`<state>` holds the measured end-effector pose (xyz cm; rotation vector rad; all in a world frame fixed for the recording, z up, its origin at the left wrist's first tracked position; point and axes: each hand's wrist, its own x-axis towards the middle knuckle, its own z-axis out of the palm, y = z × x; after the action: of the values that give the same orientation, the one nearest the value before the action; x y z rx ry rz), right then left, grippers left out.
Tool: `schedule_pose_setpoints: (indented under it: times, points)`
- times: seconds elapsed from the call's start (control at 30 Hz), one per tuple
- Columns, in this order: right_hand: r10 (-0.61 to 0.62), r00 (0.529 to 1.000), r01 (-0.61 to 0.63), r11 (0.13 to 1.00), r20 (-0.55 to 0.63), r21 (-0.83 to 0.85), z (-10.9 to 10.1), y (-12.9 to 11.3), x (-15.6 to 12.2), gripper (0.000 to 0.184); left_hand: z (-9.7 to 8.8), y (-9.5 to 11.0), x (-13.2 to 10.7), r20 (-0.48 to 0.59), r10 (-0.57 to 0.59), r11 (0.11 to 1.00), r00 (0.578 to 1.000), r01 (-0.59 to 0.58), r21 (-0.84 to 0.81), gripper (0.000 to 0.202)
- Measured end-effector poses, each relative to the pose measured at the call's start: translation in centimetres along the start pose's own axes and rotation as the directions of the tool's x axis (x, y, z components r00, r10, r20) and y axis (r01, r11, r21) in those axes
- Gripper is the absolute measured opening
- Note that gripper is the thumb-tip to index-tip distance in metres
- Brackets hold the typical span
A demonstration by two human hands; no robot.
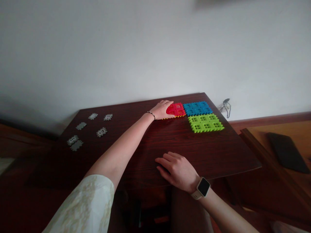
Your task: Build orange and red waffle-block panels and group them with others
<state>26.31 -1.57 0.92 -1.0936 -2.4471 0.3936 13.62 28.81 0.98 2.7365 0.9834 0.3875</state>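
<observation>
My left hand (162, 110) reaches to the far part of the table and grips the left side of a red interlocking plastic panel (179, 109), thumb at its near edge and fingers at its far edge. A yellow toothed edge shows beneath the red panel. Right of it lies a blue panel (198, 108) with toothed edges. A lime-green panel (205, 123) with window-like holes sits just nearer. My right hand (177, 170) rests near the table's front edge, holding nothing, its fingers loosely bent and slightly apart.
Several small grey interlocking pieces (101, 131) lie scattered on the left of the dark wooden table (136, 171). The table's far edge is near a pale wall (145, 48). A black cord (227, 108) hangs beyond the right edge, and a flat black object (288, 152) lies farther right.
</observation>
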Motion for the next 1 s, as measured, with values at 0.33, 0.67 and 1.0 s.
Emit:
schedule_pose_setpoints:
  times: [0.33,0.67,1.0]
  points:
    - [0.006,1.0,-0.006,1.0,0.009,0.004,-0.19,-0.14,0.11,0.023,0.23,-0.07,0.28,0.022,-0.009,1.0,1.0,0.009,0.0,0.101]
    - [0.011,1.0,-0.011,1.0,0.013,0.019,-0.37,-0.2,0.13,0.024,0.02,0.11,0.36,0.085,-0.056,0.998,0.995,0.055,0.012,0.114]
    - [0.017,1.0,-0.017,1.0,0.02,0.025,-0.36,-0.19,0.16,0.025,-0.06,-0.01,0.52,0.126,-0.078,0.997,0.989,0.076,0.023,0.115]
